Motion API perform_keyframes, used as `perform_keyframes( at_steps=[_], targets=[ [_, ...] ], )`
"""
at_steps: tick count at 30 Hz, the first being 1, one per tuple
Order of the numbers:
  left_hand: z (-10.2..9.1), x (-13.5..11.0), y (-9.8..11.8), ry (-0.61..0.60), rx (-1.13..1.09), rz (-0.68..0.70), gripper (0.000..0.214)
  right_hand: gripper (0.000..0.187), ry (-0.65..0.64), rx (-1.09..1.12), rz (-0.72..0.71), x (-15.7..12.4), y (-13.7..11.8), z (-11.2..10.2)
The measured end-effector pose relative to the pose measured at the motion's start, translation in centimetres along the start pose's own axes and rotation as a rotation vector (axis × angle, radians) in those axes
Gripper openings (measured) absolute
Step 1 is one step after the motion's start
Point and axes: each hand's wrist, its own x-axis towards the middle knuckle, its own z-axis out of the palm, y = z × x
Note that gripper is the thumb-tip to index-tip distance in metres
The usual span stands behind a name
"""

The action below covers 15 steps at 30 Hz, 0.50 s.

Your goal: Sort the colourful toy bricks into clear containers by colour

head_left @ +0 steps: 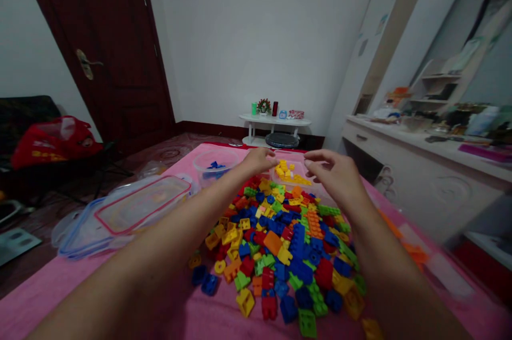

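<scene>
A big heap of coloured plastic building bricks (280, 244) lies on a pink blanket (80, 281). Both my arms reach across it to its far side. My left hand (260, 159) is curled closed beside a clear box of yellow bricks (288, 172); what its fingers hold is hidden. My right hand (334, 174) hovers over that box's right side with fingertips pinched together, and anything in them is too small to make out. A clear round tub with blue bricks (216, 165) stands just left of my left hand.
Clear lids, one red-rimmed (144, 204) and one blue-rimmed (80, 236), lie on the blanket at the left. A white dresser (420, 169) runs along the right. Beyond are a small white table (274, 121), a dark door (104, 46) and a red bag (52, 140).
</scene>
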Motion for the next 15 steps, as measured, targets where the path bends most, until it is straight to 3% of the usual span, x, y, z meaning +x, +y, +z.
perform_keyframes(
  at_steps=[3,5,10,15],
  targets=[
    [2.6,-3.4,0.1,-0.118,0.108,0.131,0.036,0.020,-0.094,-0.212,-0.050,0.2,0.8,0.2],
    [2.9,-5.1,-0.5,-0.176,0.149,0.181,0.037,0.019,-0.186,-0.328,-0.076,-0.1,1.3,1.0],
    [-0.6,-6.8,-1.7,-0.396,0.248,0.267,0.049,0.036,-0.432,-0.503,-0.164,-2.4,2.2,5.2],
    [-2.9,-7.4,-1.6,-0.405,0.396,0.223,0.057,0.042,-0.521,-0.691,-0.175,-4.1,2.1,7.2]
  ],
)
